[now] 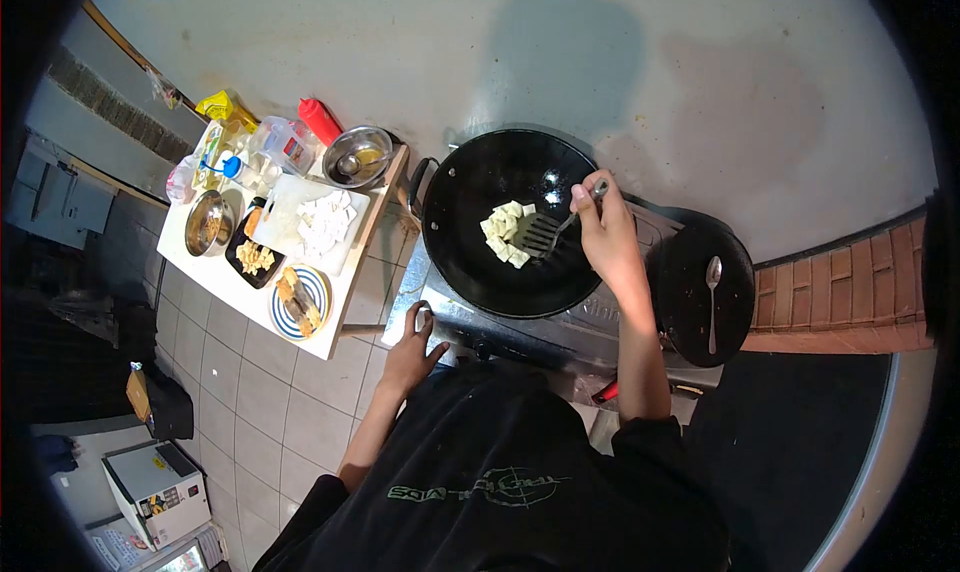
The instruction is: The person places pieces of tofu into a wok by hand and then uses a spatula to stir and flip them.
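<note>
My right hand (607, 234) is closed round the handle of a slotted metal spatula (541, 234). The spatula's head reaches down into a large black wok (475, 282) and touches pale cubes (505, 230), which look like tofu, gathered left of the wok's middle. The wok stands on a metal gas stove (560, 330). At the stove's front left edge rests my left hand (408, 354), empty, with thumb and fingers apart. It is below the wok's loop handle (420, 187) and does not touch it.
Right of the wok lies a black pan (690, 307) holding a spoon (713, 302). The wooden table (330, 344) at left bears a cutting board (285, 207) with white pieces, a striped plate (277, 317), a metal bowl (340, 172) and a red bottle (318, 122).
</note>
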Tool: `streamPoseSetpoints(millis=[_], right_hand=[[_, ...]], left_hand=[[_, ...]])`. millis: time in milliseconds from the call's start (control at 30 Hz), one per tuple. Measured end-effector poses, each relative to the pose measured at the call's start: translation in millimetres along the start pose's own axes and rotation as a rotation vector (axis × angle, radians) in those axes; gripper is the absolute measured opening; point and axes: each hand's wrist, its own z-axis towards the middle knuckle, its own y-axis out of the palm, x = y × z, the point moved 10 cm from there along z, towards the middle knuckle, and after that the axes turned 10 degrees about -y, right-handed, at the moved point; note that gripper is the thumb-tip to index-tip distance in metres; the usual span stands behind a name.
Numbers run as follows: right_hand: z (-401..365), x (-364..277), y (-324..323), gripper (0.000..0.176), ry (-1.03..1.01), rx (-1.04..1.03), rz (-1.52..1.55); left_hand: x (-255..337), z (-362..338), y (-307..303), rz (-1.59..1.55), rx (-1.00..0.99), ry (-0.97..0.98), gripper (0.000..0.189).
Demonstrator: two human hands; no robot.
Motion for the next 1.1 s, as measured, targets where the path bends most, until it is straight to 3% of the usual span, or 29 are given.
streamPoseSetpoints(millis=[67, 133, 300, 367, 467, 567, 733, 867, 933, 1100], right_hand=[[0.8, -1.3, -3.8, 0.020, -0.012, 0.049, 0.055], [0.3, -3.7, -5.1, 0.020, 0.026, 0.004, -0.071], [0.1, -0.5, 1.7, 0.020, 0.057, -0.069, -0.054], [1.1, -0.6, -5.5, 0.020, -0.019, 0.059, 0.052], [0.2, -5.8, -5.1, 0.020, 0.005, -0.011, -0.081], [-1.1, 0.2, 1.6, 0.019, -0.001, -0.040, -0.029], [-2.2, 2.2, -5.8, 0.020, 0.001, 0.062, 0.022], [-0.5, 0.8, -4.0, 0.018, -0.032, 0.001, -0.114], [0.2, 5.0, -3.8, 0.019, -0.043, 0.024, 0.017], [3.3, -1.0, -13.5, 0.020, -0.014, 0.038, 0.015]], left_hand=[[0.9, -0.9, -1.4, 0.000, -0.019, -0.023, 0.065], [0.5, -1.5, -1.2, 0.003, -0.019, -0.027, 0.065], [1.3, 0.5, -0.3, 0.008, -0.017, -0.010, 0.065], [0.5, 0.3, 0.1, 0.005, -0.046, -0.041, 0.066], [-3.5, 1.9, 3.5, -0.001, -0.039, -0.027, 0.066], [-4.1, 2.0, 3.9, 0.022, -0.015, -0.013, 0.066], [-1.4, 0.1, 0.9, 0.011, -0.022, -0.017, 0.066], [-2.0, 0.7, 2.3, 0.016, 0.024, 0.011, 0.066], [-0.9, 0.5, 0.9, 0.008, 0.005, -0.003, 0.066], [-3.0, 0.7, 4.1, 0.012, -0.029, -0.023, 0.066]])
